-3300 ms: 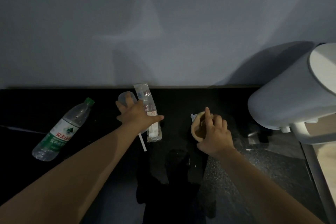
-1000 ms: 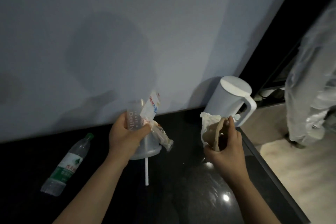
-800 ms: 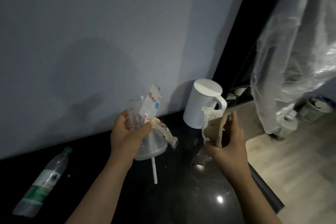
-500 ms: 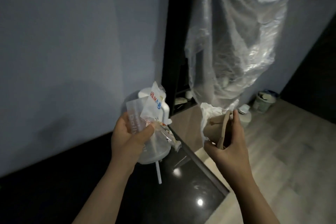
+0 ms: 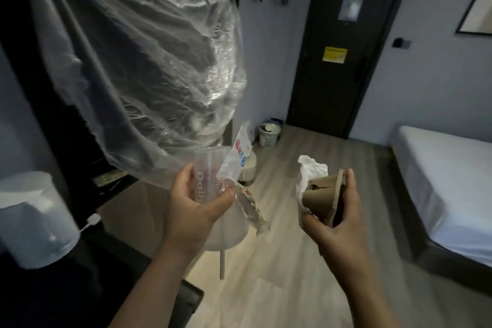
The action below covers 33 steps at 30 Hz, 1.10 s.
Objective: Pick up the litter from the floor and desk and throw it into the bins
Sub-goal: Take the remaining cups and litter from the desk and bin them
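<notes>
Left hand (image 5: 193,210) grips clear plastic cup (image 5: 205,181) and wrapper (image 5: 238,160); right hand (image 5: 336,226) grips crushed paper cup (image 5: 319,196) with tissue (image 5: 311,170).

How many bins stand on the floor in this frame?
2: one white open round bin by the dark door; one white squat bin nearer, partly behind the clear printed wrapper. More may be hidden.

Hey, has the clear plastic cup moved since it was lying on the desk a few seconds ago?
Yes. The left hand has lifted the clear cup off the black desk and carried it past the white kettle, out over the wooden floor.
</notes>
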Motion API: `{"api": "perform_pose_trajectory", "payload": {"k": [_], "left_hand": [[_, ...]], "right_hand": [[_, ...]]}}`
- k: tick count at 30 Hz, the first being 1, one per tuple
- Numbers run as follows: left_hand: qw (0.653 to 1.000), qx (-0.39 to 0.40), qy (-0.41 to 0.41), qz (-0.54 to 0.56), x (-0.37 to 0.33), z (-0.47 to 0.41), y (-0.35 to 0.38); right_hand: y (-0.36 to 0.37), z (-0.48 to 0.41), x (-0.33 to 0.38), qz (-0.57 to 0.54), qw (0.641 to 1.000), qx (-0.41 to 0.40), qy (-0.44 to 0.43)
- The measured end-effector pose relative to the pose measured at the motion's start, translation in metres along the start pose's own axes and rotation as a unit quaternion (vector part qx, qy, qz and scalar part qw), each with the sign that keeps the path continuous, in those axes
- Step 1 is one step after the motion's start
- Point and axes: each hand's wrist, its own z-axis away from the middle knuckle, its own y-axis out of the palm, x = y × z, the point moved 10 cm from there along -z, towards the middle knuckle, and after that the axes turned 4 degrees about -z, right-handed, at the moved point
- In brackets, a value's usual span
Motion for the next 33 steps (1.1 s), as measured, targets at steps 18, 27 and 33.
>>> {"api": "perform_pose_trajectory", "payload": {"k": [18,27,33], "left_hand": [[0.994,0.105,-0.015,-0.006,0.065,-0.187,0.261],[0.990,0.123,-0.037,-0.051,0.106,-0.272,0.374],[0.991,0.108,-0.034,-0.074,0.128,-0.334,0.458]], "right_hand": [[-0.112,-0.237,-0.083,0.069,0.994,-0.082,0.021],[-0.154,-0.353,-0.153,0.068,0.990,-0.100,0.075],[-0.177,-0.457,-0.202,0.047,0.993,-0.091,0.065]]}}
